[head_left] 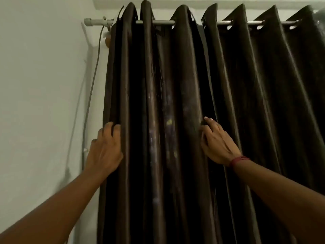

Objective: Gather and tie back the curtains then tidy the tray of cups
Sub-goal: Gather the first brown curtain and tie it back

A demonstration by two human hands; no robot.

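Observation:
A dark brown curtain (175, 103) hangs in deep folds from a metal rod (163, 22) and fills most of the view. My left hand (103, 150) curls its fingers around the curtain's left edge fold at mid height. My right hand (218, 143), with a red band on its wrist, grips a fold further right, fingers tucked behind the cloth. Several folds lie bunched between the two hands. No tray or cups are in view.
A pale wall (44, 85) stands to the left. A grey cable (93, 81) runs down the wall beside the curtain from the rod's end bracket (98, 22). More curtain folds (281, 85) extend to the right edge.

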